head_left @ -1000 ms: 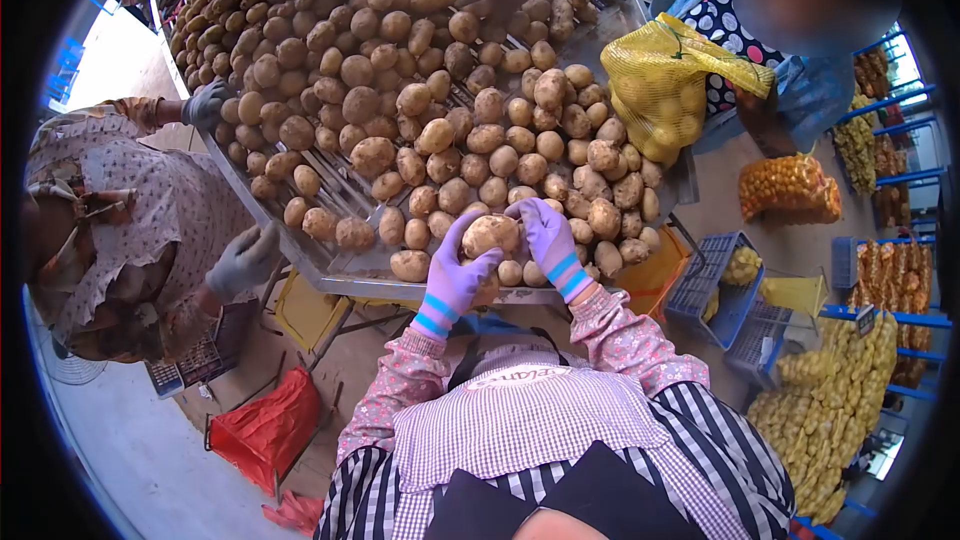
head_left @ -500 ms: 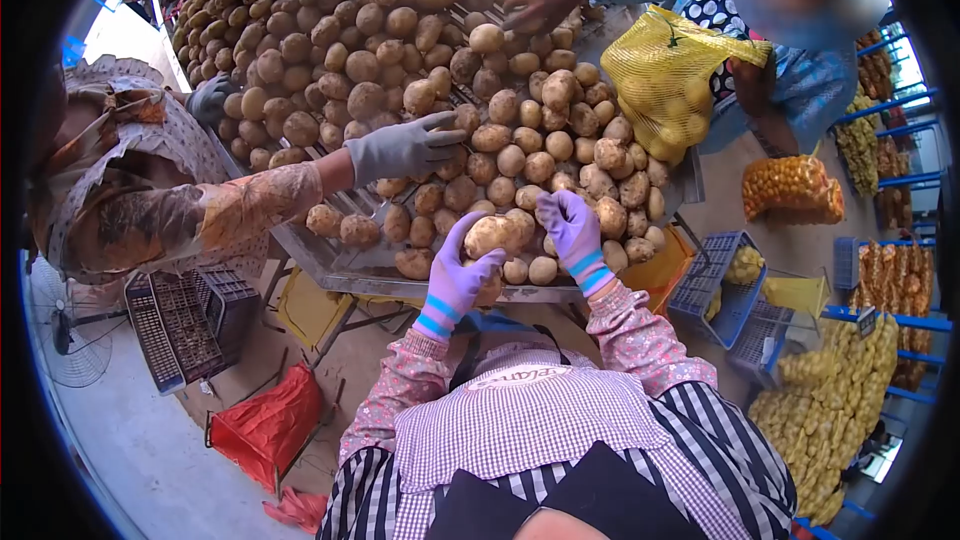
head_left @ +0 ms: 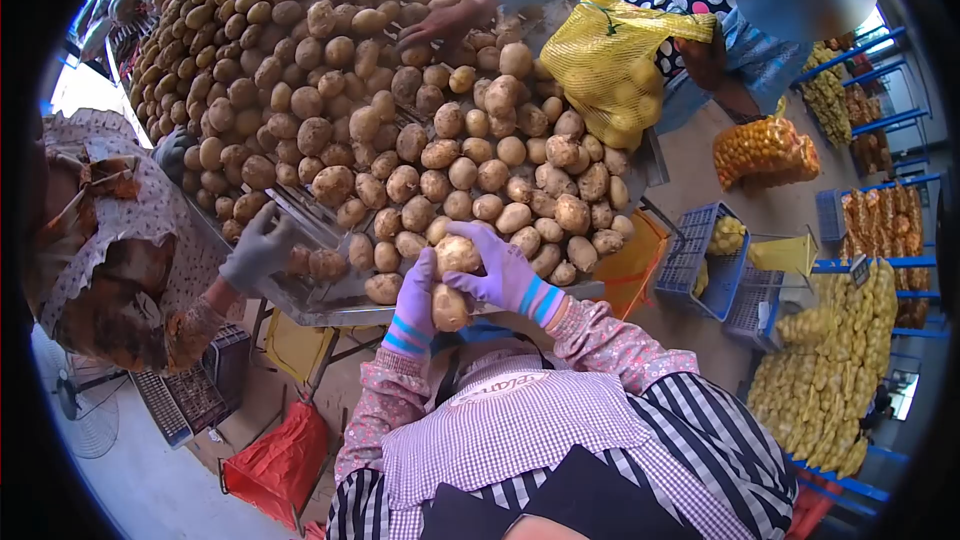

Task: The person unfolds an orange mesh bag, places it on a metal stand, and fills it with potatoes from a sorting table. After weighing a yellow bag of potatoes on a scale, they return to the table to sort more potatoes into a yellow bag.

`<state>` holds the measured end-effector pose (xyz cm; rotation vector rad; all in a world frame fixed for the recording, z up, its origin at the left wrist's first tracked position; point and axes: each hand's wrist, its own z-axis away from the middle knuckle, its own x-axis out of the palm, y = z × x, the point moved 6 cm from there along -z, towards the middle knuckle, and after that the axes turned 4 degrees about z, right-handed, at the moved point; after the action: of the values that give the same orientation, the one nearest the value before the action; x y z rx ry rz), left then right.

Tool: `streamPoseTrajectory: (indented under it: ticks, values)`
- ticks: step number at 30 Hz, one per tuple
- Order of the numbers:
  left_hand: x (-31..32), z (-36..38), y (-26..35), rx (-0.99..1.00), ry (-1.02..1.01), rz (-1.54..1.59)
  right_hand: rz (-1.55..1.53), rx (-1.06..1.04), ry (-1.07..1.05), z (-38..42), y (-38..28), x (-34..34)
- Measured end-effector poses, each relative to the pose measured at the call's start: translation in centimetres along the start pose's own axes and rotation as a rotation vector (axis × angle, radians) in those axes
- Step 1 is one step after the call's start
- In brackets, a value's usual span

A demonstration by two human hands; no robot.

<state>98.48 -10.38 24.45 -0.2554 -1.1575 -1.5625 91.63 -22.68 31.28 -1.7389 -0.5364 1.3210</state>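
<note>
My two hands, in purple gloves with blue stripes, meet at the near edge of the potato table. Between them sits a pale potato (head_left: 457, 254), with my right hand (head_left: 507, 275) curled over it from the right. My left hand (head_left: 412, 295) closes on its left side, thumb up, and is also against a second potato (head_left: 450, 309) just below. Part of each potato is covered by fingers. Beyond my fingertips lies a big pile of soil-marked potatoes (head_left: 440, 155).
On the left, a co-worker's grey glove (head_left: 262, 252) is at the metal table's edge (head_left: 350, 315). Across the table, another person's bare hand (head_left: 440, 25) reaches into the pile beside a filled yellow net bag (head_left: 605, 70). Blue crates (head_left: 690, 250) stand right; a red bag (head_left: 275, 460) hangs lower left.
My right hand has come left onto the potato beside my left hand. The left co-worker's grey glove has drawn back from the pile toward the table edge. The view has shifted.
</note>
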Motion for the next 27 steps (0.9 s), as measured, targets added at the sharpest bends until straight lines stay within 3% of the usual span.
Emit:
streamPoseTrajectory:
  ticks: [1,2,7,9,10,12,13,14,18,22,27]
  values:
    - [-0.6,-0.4,-1.3,-0.175,-0.04,0.197,0.004,0.0,0.007,0.1,0.4,0.2]
    - [-0.3,0.1,-1.1,-0.239,-0.151,0.177,0.006,0.014,0.0,0.1,0.7,0.3]
    - [1.6,1.0,-1.4,-0.133,-0.087,-0.034,-0.007,-0.086,0.077,-0.1,1.3,-1.2]
    - [0.2,0.9,-3.4,-0.378,0.01,0.284,0.297,-0.106,0.127,-2.1,2.9,-3.3]
    - [0.9,0.6,-3.1,-0.342,-0.066,0.324,0.465,-0.24,0.341,-3.6,3.0,-5.5]
    - [1.0,0.7,-2.8,-0.3,-0.102,0.37,0.916,0.086,0.252,-6.4,6.9,-8.7]
    - [1.2,0.9,-2.4,-0.269,-0.091,0.378,1.014,0.121,0.273,-6.6,9.1,-9.9]
    - [0.7,0.8,-2.2,-0.23,-0.125,0.307,1.024,0.211,0.144,-6.7,12.0,-10.7]
    - [-0.7,1.6,-1.5,-0.244,0.022,0.4,0.915,0.29,0.121,-2.5,13.9,-13.8]
    - [-2.6,2.6,-0.9,-0.14,0.002,0.483,0.861,0.362,0.206,5.1,15.4,-16.7]
    - [-4.7,3.3,-1.3,-0.084,0.062,0.523,1.028,0.356,0.131,6.5,14.2,-15.3]
